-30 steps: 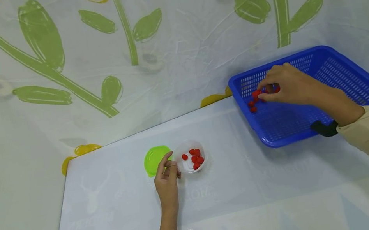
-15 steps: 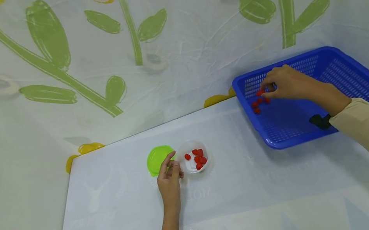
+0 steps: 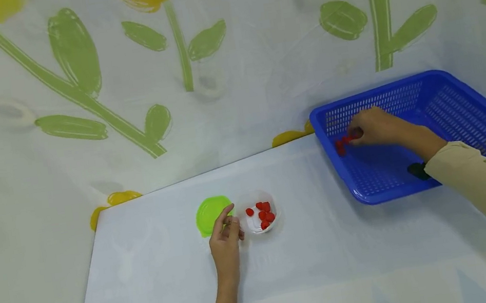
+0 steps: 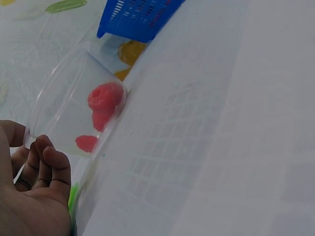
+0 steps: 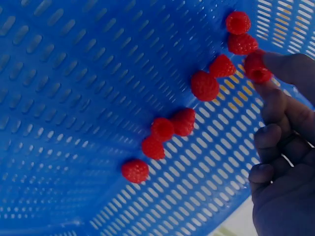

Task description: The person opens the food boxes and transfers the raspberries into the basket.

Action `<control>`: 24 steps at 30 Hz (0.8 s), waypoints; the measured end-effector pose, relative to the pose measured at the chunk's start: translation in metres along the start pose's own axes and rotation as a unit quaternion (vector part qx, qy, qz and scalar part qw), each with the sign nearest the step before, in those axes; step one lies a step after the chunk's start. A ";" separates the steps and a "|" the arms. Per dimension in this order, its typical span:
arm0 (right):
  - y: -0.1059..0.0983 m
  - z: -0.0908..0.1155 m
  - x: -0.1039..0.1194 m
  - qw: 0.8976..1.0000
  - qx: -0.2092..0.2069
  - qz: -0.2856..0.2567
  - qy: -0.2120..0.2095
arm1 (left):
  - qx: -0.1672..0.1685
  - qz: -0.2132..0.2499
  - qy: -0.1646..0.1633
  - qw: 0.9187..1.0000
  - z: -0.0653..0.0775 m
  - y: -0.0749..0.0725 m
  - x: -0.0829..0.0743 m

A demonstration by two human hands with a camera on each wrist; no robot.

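Observation:
My left hand point(image 3: 226, 249) is at the near left side of a clear plastic bowl point(image 4: 64, 98), its fingertips pinching the rim in the left wrist view. Several red raspberries point(image 3: 262, 215) lie inside that bowl. My right hand point(image 3: 379, 127) reaches down into a blue plastic basket point(image 3: 371, 199). Between its thumb and index finger it pinches one raspberry point(image 5: 257, 69), while the other fingers are bent below. More loose raspberries point(image 5: 204, 86) lie in a line along the basket's floor edge by the wall.
A bright green lid point(image 3: 209, 212) lies on the white table point(image 3: 314, 260), left of the bowl and partly behind my left hand. Behind the table hangs a pale sheet point(image 3: 253, 93) with printed flowers. The basket stands at the table's back right.
My right hand has gone lower into the basket, down to the raspberries by its left wall. My left hand stays at the bowl. The head view has shifted slightly.

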State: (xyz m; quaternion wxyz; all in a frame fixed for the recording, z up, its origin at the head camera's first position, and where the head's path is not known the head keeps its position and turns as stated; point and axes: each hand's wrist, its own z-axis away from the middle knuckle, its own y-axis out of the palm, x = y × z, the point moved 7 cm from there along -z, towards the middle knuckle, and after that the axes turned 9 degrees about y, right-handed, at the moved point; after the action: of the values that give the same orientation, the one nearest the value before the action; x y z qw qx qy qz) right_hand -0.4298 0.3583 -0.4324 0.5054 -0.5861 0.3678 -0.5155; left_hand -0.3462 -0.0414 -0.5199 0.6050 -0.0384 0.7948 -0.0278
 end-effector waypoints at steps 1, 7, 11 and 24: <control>0.002 0.001 -0.001 1.000 0.000 0.002 -0.002 | 0.001 0.002 -0.001 1.000 0.001 0.000 -0.003; 0.004 -0.001 0.000 1.000 -0.003 0.001 -0.009 | 0.001 0.008 0.004 1.000 0.001 0.000 -0.015; 0.012 -0.001 -0.001 1.000 0.014 0.017 -0.009 | -0.003 0.003 -0.011 1.000 0.004 -0.002 -0.001; 0.015 0.003 -0.007 0.999 0.040 0.018 0.013 | -0.004 0.005 -0.002 1.000 0.002 0.001 0.010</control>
State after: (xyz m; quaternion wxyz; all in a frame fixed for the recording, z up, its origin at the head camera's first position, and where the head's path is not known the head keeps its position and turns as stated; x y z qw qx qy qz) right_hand -0.4268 0.3623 -0.4486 0.5327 -0.5518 0.3642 -0.5283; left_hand -0.3470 -0.0416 -0.5302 0.6066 -0.0366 0.7939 -0.0212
